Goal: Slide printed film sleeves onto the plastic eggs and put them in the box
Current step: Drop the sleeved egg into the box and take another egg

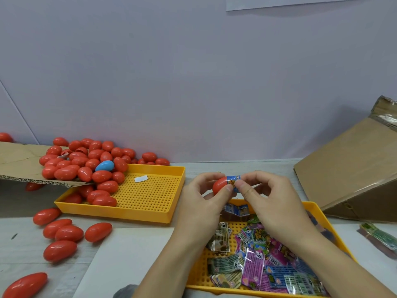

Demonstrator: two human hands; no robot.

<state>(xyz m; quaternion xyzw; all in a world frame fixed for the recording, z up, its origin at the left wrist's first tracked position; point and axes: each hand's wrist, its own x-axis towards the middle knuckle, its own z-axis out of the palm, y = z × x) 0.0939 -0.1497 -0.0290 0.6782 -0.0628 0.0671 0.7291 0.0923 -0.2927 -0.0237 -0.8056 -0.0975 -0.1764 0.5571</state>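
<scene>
A: What's in the containers?

B: Two yellow perforated trays on the bench (247,166). Far tray (150,196) has a heap of red eggs (86,166) spilling into its left end off a cardboard flap (19,162), plus one small white slip (141,178) on the holes. Near tray (318,214), under the wrists, holds a loose pile of flat printed sleeves (257,261) – pink, green, blue, some w/ barcodes and a "6+" mark.

A: The box?

B: A cardboard box (354,175) sits tilted at right, well apart from the egg heap. Can't see inside it.

A: Counts?

B: Heap is too packed to count exactly – several dozen red, and just 1 blue egg (104,165) near the top. Loose red eggs on the bench at lower left: 6 – one by the tray corner (46,216), a cluster of 3 (68,233), one below (60,251), one at the frame edge (25,286). Sleeves overlap, so no exact no. A wrapped packet (380,239) lies at the right edge, and a white sheet (129,259) lies in front.

A: And the egg being worked?

B: Red egg (219,185), held sideways in the air between the two trays. A blue printed sleeve (233,182) sits around its right part; the left end is bare, glossy red.

A: Hands?

B: Left hand (202,203) grips the egg's bare end, fingers curled round it. Right hand (270,198) pinches the sleeve w/ thumb and fingers.
</scene>
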